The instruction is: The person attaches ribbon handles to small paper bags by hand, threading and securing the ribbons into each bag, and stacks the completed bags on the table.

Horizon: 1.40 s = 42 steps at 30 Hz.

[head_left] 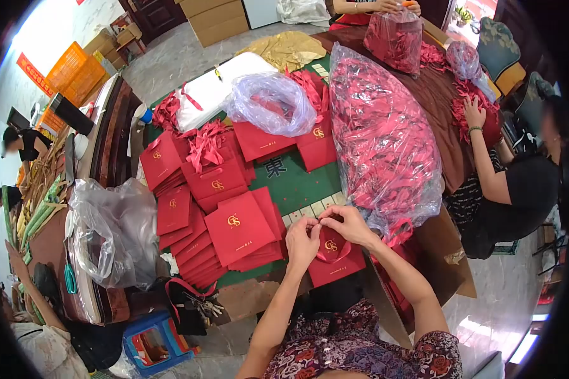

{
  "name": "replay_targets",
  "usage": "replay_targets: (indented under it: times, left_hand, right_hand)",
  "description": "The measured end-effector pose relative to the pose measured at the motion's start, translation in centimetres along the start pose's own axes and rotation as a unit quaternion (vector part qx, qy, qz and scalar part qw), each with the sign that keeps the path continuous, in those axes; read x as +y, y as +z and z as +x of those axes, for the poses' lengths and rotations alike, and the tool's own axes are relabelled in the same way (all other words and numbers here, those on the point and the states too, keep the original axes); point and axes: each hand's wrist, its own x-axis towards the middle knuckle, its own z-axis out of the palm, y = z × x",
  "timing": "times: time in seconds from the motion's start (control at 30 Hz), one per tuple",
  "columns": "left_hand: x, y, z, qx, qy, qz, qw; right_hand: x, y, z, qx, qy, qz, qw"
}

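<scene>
A red paper bag (pixel 336 273) with a gold logo lies flat at the table's near edge, in front of me. A red ribbon (pixel 342 256) droops in a loop across its face. My left hand (pixel 303 241) is closed, thumb and fingers pinched at the bag's upper edge. Close beside it, my right hand (pixel 348 225) pinches at the same edge, the fingertips of both hands nearly touching. The ribbon runs up toward both hands; its ends are hidden by my fingers. Left of my hands sits a stack of red bags (pixel 240 228).
A large clear sack of red ribbons (pixel 385 132) lies to the right, beside a cardboard box (pixel 446 265). More red bags (pixel 161 158) and a plastic bag (pixel 270 104) cover the far left. Co-workers sit right, one with a hand (pixel 474 117) on ribbons.
</scene>
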Motion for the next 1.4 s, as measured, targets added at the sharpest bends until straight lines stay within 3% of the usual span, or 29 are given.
replay_targets:
  times: [0.17, 0.23, 0.3, 0.37, 0.4, 0.43, 0.53, 0.57, 0.63, 0.67, 0.7, 0.73, 0.77, 0.9, 0.97, 1.03, 1.1, 1.2, 1.23, 1.3, 1.37, 1.4]
  left_hand:
    - [0.7, -0.5, 0.4, -0.026, 0.0, 0.007, 1.0]
    - [1.5, -0.9, 0.3, 0.002, 0.051, 0.003, 0.999]
    - [2.4, -1.6, -0.6, -0.032, 0.079, 0.001, 0.996]
    - [4.0, -1.6, -2.1, 0.146, 0.14, -0.005, 0.979]
    - [3.7, -2.1, -3.3, 0.058, 0.068, -0.069, 0.994]
    - [3.1, -2.2, -4.2, 0.056, 0.069, -0.07, 0.994]
    - [2.7, -3.1, -5.6, -0.113, 0.012, -0.187, 0.976]
    - [2.9, -3.5, -5.8, -0.114, 0.014, -0.187, 0.976]
    - [3.4, -4.2, -6.3, -0.141, -0.086, -0.239, 0.957]
    - [3.6, -4.7, -6.3, -0.139, -0.087, -0.218, 0.962]
    - [3.4, -5.4, -6.6, -0.143, -0.086, -0.217, 0.962]
    - [3.2, -6.0, -6.9, -0.158, -0.029, -0.165, 0.973]
    - [3.0, -6.5, -7.4, -0.172, 0.028, -0.113, 0.978]
    - [3.5, -8.3, -7.9, -0.169, -0.028, -0.138, 0.976]
    - [2.6, -8.3, -8.3, -0.169, 0.007, -0.121, 0.978]
    - [2.3, -8.7, -9.0, -0.127, -0.018, -0.19, 0.973]
    - [3.7, -9.7, -9.3, -0.072, -0.071, -0.206, 0.973]
    - [7.1, -9.4, -8.6, 0.082, 0.087, -0.113, 0.986]
    - [7.2, -8.9, -8.7, 0.078, 0.086, -0.114, 0.987]
    - [7.1, -7.9, -8.8, 0.116, 0.192, 0.072, 0.972]
    - [6.5, -6.1, -8.7, 0.089, 0.307, 0.087, 0.943]
    - [6.7, -5.2, -9.1, 0.056, 0.317, 0.079, 0.944]
  right_hand:
    - [0.1, 0.0, 0.1, -0.003, -0.021, -0.026, 0.999]
    - [0.4, 0.1, 0.0, 0.035, 0.002, 0.011, 0.999]
    - [1.5, -0.3, 0.2, 0.077, -0.031, 0.058, 0.995]
    - [0.2, -1.8, 0.0, 0.08, 0.024, 0.136, 0.987]
    - [-0.1, -2.4, 0.0, 0.089, 0.021, 0.154, 0.984]
    - [0.2, -2.7, 0.0, 0.103, 0.039, 0.195, 0.974]
    - [0.5, -3.0, 0.6, 0.125, 0.037, 0.185, 0.974]
    - [0.6, -2.9, 0.9, 0.12, 0.025, 0.179, 0.976]
    - [-0.2, -2.4, 1.4, 0.117, 0.014, 0.174, 0.978]
    - [-0.6, -2.3, 1.8, 0.147, 0.008, 0.106, 0.983]
    - [-1.1, -2.3, 2.3, 0.178, 0.001, 0.037, 0.983]
    - [-0.9, -2.3, 3.6, 0.224, -0.054, 0.064, 0.971]
    - [-0.8, -3.2, 4.4, 0.237, -0.013, 0.056, 0.97]
    - [-1.2, -2.1, 5.5, 0.245, -0.063, 0.053, 0.966]
    - [-2.1, -1.6, 4.9, 0.235, -0.041, 0.0, 0.971]
    - [-3.0, -1.3, 2.8, 0.236, -0.031, 0.025, 0.971]
    - [-4.0, -0.7, -0.6, 0.29, -0.102, 0.038, 0.951]
    - [-3.9, -0.7, -7.3, 0.268, -0.123, -0.11, 0.949]
    - [-3.2, -0.4, -9.2, 0.293, -0.132, -0.139, 0.937]
    - [-1.4, -0.3, -12.5, 0.32, -0.137, -0.166, 0.923]
    - [1.3, -0.7, -14.9, 0.37, -0.102, -0.228, 0.895]
    - [2.3, -0.9, -15.9, 0.369, -0.072, -0.23, 0.898]
